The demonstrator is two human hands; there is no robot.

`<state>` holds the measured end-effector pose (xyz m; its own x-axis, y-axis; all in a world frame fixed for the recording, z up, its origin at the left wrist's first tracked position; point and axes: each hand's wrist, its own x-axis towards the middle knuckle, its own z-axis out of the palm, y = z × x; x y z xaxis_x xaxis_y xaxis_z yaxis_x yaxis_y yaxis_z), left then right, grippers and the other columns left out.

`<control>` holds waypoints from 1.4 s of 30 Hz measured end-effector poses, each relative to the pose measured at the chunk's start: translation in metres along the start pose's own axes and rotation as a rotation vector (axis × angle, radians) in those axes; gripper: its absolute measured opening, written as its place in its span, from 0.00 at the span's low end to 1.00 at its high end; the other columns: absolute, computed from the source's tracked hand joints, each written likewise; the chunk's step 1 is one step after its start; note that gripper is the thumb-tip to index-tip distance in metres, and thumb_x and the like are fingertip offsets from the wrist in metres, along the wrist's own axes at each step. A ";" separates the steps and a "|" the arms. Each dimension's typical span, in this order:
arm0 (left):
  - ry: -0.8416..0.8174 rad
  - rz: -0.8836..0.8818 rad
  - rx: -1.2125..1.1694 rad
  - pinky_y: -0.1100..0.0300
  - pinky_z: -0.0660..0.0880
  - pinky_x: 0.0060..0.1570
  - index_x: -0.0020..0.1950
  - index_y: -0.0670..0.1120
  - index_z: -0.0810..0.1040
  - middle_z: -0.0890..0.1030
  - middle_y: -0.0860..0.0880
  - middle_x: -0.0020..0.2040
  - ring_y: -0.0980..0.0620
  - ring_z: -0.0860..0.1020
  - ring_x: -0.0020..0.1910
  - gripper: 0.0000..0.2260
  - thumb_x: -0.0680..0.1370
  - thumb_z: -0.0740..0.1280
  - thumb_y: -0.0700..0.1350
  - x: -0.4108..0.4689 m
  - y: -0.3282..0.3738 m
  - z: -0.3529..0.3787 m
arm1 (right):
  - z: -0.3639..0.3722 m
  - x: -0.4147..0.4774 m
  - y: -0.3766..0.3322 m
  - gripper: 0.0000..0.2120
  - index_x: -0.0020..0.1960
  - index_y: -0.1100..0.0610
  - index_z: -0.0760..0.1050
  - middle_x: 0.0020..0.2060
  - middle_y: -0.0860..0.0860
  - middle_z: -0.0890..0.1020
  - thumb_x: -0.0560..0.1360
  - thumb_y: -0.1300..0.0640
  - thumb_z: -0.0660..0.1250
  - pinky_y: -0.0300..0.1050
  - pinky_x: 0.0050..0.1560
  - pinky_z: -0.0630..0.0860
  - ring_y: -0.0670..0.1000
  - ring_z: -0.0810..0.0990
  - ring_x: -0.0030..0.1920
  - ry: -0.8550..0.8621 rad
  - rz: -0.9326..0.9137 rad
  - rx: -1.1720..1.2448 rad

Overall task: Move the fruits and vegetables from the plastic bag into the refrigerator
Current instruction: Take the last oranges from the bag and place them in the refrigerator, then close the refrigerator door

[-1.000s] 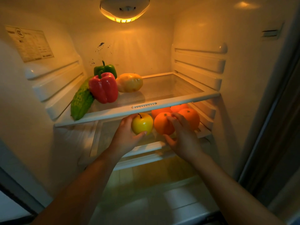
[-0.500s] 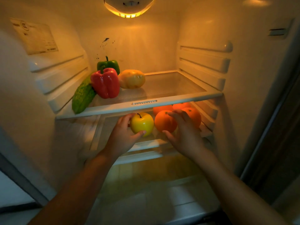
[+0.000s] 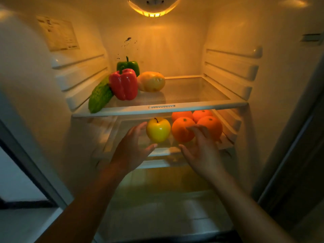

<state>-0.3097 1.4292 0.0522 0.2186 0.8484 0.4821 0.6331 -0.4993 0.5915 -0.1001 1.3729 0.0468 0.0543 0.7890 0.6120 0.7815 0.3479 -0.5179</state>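
The yellow apple (image 3: 157, 130) stands on the lower shelf (image 3: 163, 152) beside the oranges (image 3: 182, 131). The upper shelf (image 3: 192, 106) half hides the back ones. The left hand (image 3: 129, 151) and right hand (image 3: 203, 152) are released, with relaxed, blurred fingers. I cannot tell if they touch the fruit.

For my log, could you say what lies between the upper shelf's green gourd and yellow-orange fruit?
The red bell pepper stands between them, shown in the head view.
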 end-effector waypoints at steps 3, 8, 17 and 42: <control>-0.019 0.069 0.071 0.65 0.67 0.55 0.69 0.52 0.68 0.72 0.53 0.65 0.57 0.71 0.61 0.29 0.70 0.73 0.50 -0.022 0.010 -0.009 | 0.005 -0.021 0.000 0.22 0.61 0.57 0.71 0.59 0.54 0.75 0.69 0.51 0.67 0.43 0.60 0.68 0.54 0.73 0.60 -0.004 0.006 0.011; -0.099 0.053 0.210 0.68 0.64 0.54 0.66 0.52 0.70 0.73 0.52 0.63 0.56 0.71 0.59 0.26 0.71 0.68 0.59 -0.044 0.000 -0.006 | 0.012 -0.039 0.006 0.22 0.60 0.57 0.73 0.59 0.55 0.76 0.68 0.52 0.68 0.40 0.61 0.66 0.55 0.74 0.60 -0.060 0.013 0.024; -0.215 0.057 0.324 0.63 0.63 0.61 0.67 0.54 0.70 0.68 0.54 0.70 0.56 0.64 0.68 0.28 0.70 0.58 0.63 -0.070 -0.007 -0.003 | 0.013 -0.056 0.011 0.25 0.63 0.58 0.72 0.64 0.58 0.72 0.68 0.55 0.71 0.44 0.66 0.62 0.58 0.70 0.65 -0.182 0.071 -0.005; -0.413 0.140 -0.054 0.64 0.64 0.61 0.65 0.57 0.70 0.68 0.61 0.62 0.62 0.66 0.63 0.19 0.74 0.66 0.55 -0.271 0.092 -0.043 | -0.105 -0.278 -0.129 0.25 0.66 0.50 0.67 0.61 0.46 0.73 0.72 0.49 0.69 0.37 0.57 0.67 0.46 0.72 0.59 -0.118 0.302 -0.167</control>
<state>-0.3425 1.1462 0.0038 0.5849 0.7656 0.2680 0.5389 -0.6137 0.5770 -0.1514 1.0558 0.0064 0.2339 0.8999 0.3680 0.8326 0.0101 -0.5538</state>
